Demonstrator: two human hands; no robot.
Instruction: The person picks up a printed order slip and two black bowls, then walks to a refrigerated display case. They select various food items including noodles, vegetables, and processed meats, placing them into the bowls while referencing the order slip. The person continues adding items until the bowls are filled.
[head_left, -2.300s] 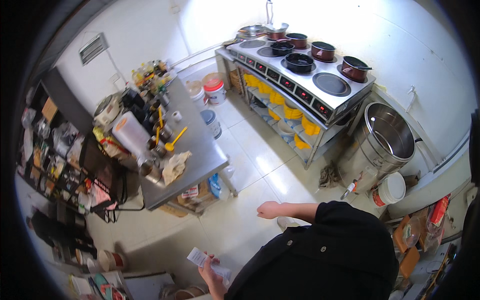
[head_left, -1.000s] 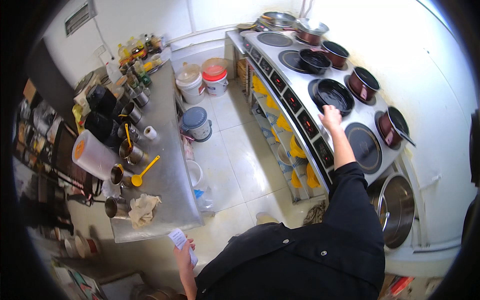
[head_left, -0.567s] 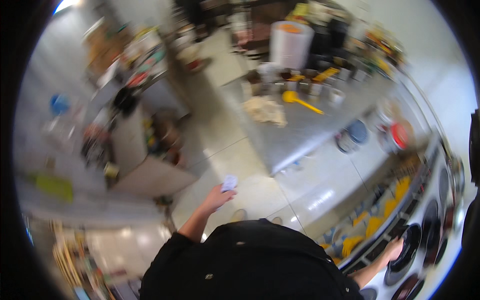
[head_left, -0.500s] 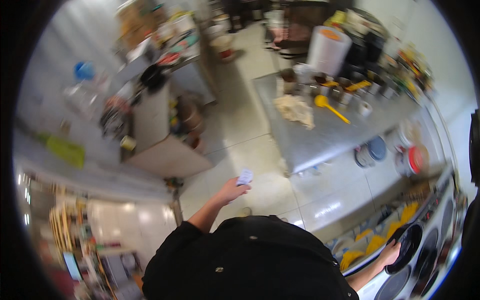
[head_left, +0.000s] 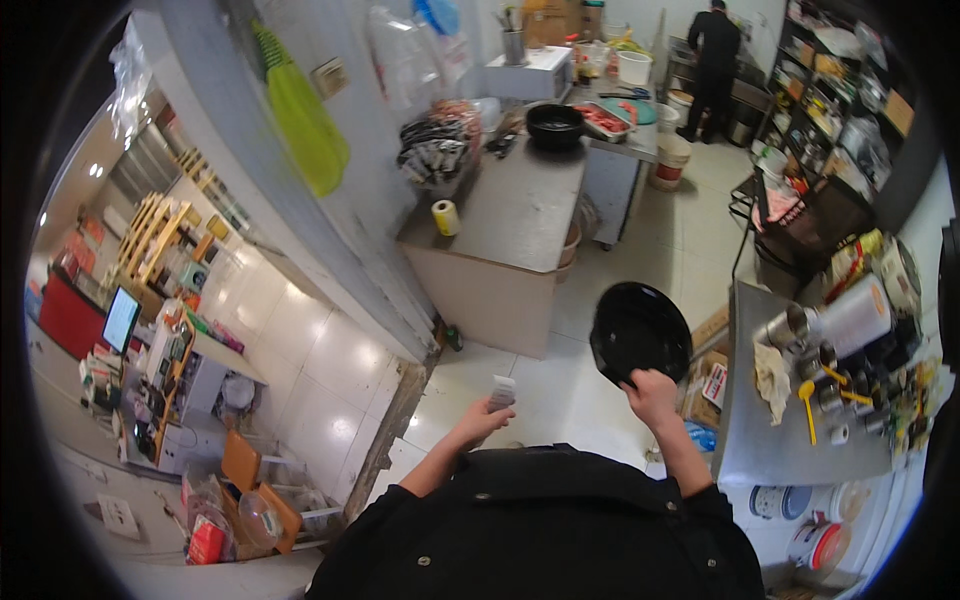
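Observation:
In my left hand (head_left: 484, 421) a small white printed paper slip (head_left: 503, 391) is pinched between thumb and fingers, held up in front of my body. My right hand (head_left: 652, 396) grips the near rim of a round black bowl (head_left: 641, 335), which is tilted so that its dark inside shows. No contents can be made out in it. Both hands are over the tiled floor, between two metal-topped counters, with the slip left of the bowl and apart from it.
The left counter (head_left: 500, 205) bears a stack of black bowls (head_left: 554, 127), a yellow roll (head_left: 445, 217) and packaged items. On the right counter (head_left: 750, 420) are a cloth (head_left: 771, 383), a yellow ladle (head_left: 807, 410) and metal cups. A person in black (head_left: 713, 62) stands far back.
My view has turned left. My right hand has lifted the black bowl from the appliance at the lower right to in front of me. The slip stays in my left hand.

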